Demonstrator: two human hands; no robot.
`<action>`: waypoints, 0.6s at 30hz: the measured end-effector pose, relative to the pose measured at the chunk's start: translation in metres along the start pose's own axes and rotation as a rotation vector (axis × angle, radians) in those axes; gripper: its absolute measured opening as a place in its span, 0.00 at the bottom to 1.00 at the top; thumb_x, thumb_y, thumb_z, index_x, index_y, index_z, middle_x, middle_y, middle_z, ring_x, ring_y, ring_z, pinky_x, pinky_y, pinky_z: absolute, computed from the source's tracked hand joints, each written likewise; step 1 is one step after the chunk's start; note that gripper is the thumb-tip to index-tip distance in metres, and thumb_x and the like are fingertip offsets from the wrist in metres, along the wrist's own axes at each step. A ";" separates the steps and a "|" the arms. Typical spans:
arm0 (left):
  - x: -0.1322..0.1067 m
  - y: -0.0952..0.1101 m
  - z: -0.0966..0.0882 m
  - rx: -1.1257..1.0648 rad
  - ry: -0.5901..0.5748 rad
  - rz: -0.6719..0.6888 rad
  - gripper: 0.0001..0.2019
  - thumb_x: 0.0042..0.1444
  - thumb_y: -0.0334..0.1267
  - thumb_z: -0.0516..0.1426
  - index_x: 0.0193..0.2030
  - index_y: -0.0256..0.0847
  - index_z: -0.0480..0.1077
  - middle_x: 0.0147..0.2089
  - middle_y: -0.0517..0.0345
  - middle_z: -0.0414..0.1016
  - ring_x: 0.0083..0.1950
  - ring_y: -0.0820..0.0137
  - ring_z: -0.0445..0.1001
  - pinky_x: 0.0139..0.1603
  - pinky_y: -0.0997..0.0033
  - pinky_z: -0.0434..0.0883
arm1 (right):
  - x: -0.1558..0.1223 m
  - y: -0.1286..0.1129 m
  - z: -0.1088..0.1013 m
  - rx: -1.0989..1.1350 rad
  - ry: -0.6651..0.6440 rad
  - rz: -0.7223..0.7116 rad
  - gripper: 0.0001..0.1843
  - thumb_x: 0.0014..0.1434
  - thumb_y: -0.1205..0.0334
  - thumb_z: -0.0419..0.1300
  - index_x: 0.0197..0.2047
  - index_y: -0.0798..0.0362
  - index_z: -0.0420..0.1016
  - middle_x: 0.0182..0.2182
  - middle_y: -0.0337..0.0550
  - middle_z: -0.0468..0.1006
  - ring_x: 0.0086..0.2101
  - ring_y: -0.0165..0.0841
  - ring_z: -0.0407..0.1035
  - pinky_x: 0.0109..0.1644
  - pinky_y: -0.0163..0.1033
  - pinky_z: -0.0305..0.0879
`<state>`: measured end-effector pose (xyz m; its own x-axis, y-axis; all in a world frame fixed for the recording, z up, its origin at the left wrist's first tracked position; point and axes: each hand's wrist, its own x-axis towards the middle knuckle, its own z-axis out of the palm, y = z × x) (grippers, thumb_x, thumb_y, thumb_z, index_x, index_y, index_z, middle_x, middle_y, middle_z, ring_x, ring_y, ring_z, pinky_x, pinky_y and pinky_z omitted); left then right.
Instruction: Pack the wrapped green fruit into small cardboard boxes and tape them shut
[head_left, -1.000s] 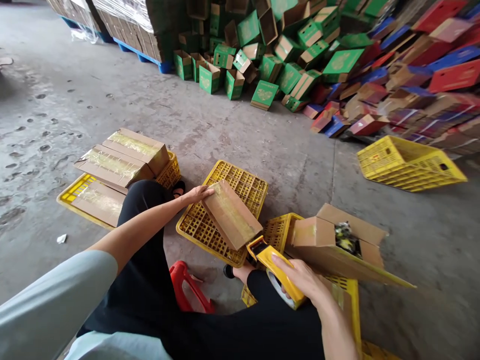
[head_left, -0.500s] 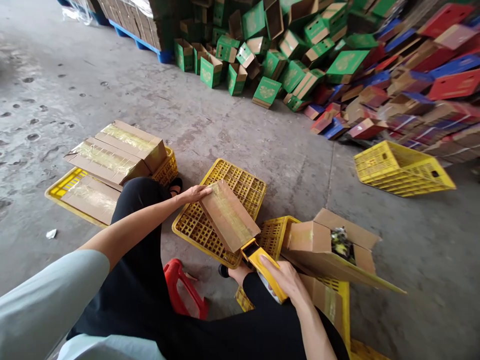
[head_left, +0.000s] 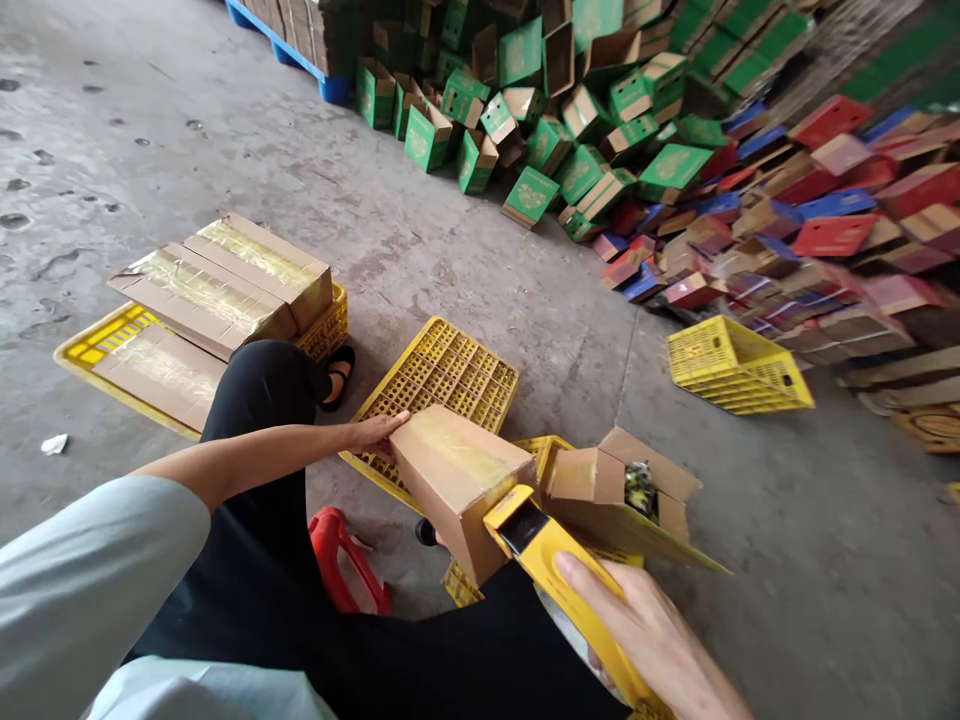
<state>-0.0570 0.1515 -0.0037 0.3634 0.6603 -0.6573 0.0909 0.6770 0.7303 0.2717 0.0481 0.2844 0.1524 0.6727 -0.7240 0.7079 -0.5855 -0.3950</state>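
A closed brown cardboard box (head_left: 457,485) with shiny tape along its top rests tilted over my lap, at the near edge of an upturned yellow crate (head_left: 442,375). My left hand (head_left: 375,433) presses against the box's far end, fingers laid along it. My right hand (head_left: 652,640) is wrapped round a yellow tape dispenser (head_left: 551,560), whose black head sits against the box's near corner. Just right of it lies an open box (head_left: 622,495) with dark packets showing inside, resting on another yellow crate.
Several taped boxes (head_left: 225,275) lie stacked on a yellow crate (head_left: 90,345) at my left. A red stool (head_left: 345,560) shows under my legs. A yellow crate (head_left: 731,365) lies at the right. Piles of green, red and blue cartons (head_left: 600,130) fill the back.
The taped box has been pulled nearer to me off the upturned crate and tipped up. My right hand with the dispenser has moved closer against the box's near corner. The view has shifted.
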 end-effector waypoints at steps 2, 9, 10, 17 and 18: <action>-0.004 0.003 0.002 0.194 0.055 0.043 0.39 0.50 0.77 0.57 0.37 0.35 0.76 0.38 0.42 0.82 0.48 0.46 0.82 0.49 0.52 0.79 | -0.007 -0.009 0.013 0.031 -0.012 -0.019 0.29 0.53 0.30 0.63 0.30 0.51 0.74 0.16 0.38 0.73 0.16 0.35 0.71 0.16 0.35 0.65; -0.075 0.093 -0.004 0.496 0.133 0.763 0.33 0.73 0.59 0.44 0.69 0.38 0.69 0.71 0.47 0.71 0.72 0.55 0.68 0.74 0.58 0.63 | 0.007 -0.042 0.057 0.164 -0.033 -0.122 0.32 0.58 0.27 0.58 0.29 0.51 0.72 0.17 0.40 0.74 0.19 0.35 0.71 0.23 0.35 0.67; -0.090 0.103 -0.001 0.553 0.042 0.866 0.32 0.74 0.58 0.42 0.72 0.39 0.66 0.74 0.49 0.67 0.75 0.56 0.64 0.75 0.58 0.61 | 0.010 -0.045 0.057 0.160 -0.036 -0.147 0.32 0.58 0.27 0.58 0.28 0.51 0.71 0.16 0.41 0.75 0.19 0.35 0.71 0.23 0.36 0.67; -0.120 0.100 0.034 1.093 -0.194 1.235 0.46 0.67 0.63 0.56 0.79 0.30 0.51 0.81 0.36 0.45 0.82 0.51 0.44 0.81 0.52 0.47 | 0.010 -0.034 0.054 0.125 -0.039 -0.191 0.34 0.56 0.25 0.57 0.27 0.51 0.70 0.16 0.41 0.75 0.19 0.36 0.71 0.24 0.36 0.66; -0.115 0.096 0.038 1.118 -0.181 1.265 0.46 0.67 0.63 0.56 0.79 0.30 0.51 0.81 0.36 0.45 0.82 0.51 0.44 0.81 0.53 0.47 | 0.009 -0.027 0.055 0.146 -0.046 -0.182 0.35 0.55 0.23 0.58 0.28 0.51 0.70 0.16 0.40 0.74 0.19 0.35 0.71 0.24 0.36 0.65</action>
<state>-0.0553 0.1281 0.1493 0.8023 0.4711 0.3667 0.2148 -0.8009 0.5590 0.2160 0.0450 0.2580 -0.0029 0.7537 -0.6573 0.6133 -0.5178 -0.5964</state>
